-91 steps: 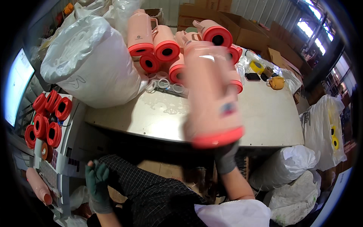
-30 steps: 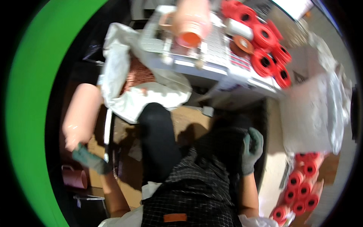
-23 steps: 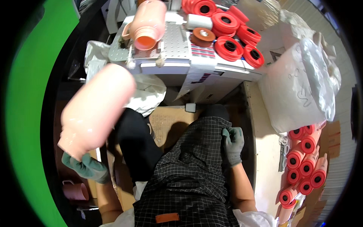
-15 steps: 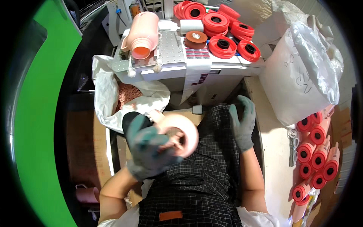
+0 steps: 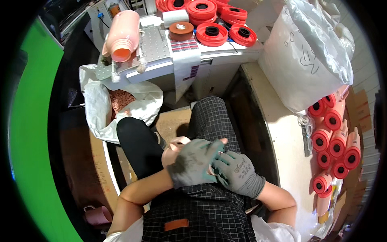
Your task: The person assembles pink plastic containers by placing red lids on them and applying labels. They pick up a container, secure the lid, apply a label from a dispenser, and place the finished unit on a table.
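Note:
A pink plastic bottle with a side handle (image 5: 170, 155) lies across my lap, mostly covered by my hands. My left hand (image 5: 193, 161), in a grey and green work glove with a bare fingertip poking out, is closed around it. From the other side my right hand (image 5: 238, 173), gloved alike, meets it with curled fingers at the bottle's end, where a pale pink sliver of rim shows. The bottle's mouth and whatever is inside are hidden. Beyond my left knee stands a white sack (image 5: 147, 103) holding pink shavings (image 5: 121, 101).
Another pink bottle (image 5: 123, 36) lies on the perforated metal bench plate (image 5: 155, 44). Beside it are a brown tape roll (image 5: 181, 31) and several red ring-shaped parts (image 5: 211, 34). A large white bag (image 5: 306, 60) stands at right, near stacked pink bottles (image 5: 336, 147). A pink mug-like piece (image 5: 98, 215) lies lower left.
My right hand has left my thigh and come in to the bottle. The left hand has moved right with the bottle, turning its open end out of sight. The whole view has shifted.

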Motion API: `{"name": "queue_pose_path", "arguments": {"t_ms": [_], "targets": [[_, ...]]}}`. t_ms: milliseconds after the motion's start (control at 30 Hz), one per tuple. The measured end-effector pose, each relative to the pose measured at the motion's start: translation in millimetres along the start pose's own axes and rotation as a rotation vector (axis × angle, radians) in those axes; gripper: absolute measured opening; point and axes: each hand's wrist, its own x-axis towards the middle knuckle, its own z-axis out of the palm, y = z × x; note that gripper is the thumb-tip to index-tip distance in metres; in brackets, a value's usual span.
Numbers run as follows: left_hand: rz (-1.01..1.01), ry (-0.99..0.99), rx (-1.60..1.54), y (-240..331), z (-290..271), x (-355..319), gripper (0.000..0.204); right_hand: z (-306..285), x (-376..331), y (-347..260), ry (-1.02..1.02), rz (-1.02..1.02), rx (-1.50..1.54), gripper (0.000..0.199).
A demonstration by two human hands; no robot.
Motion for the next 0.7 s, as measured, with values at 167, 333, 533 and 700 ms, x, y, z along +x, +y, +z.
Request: {"name": "queue_pose_path", "arguments": {"t_ms": [167, 333, 533, 700], "targets": [[0.072, -0.205, 0.106, 7.8, 28.5, 10.8, 0.105, 2.6, -14.4, 17.6, -0.427, -0.023, -0.139, 0.019], [0.088, -0.127, -0.031, -6.5, 16.7, 0.2, 0.093, 15.7, -11.8, 24.7, -0.009, -0.262, -0.095, 0.011], [0.081, 0.217, -0.128, -11.2, -39.2, -27.3, 0.072, 53.3, 2.3, 6.9, 0.505, -0.208, 0.160, 0.021], [-0.072, 0.256, -0.149, -12.6, -57.6, -56.1, 0.075, 61.2, 33.8, 1.4, 0.367, -0.138, 0.613, 0.011]]}}
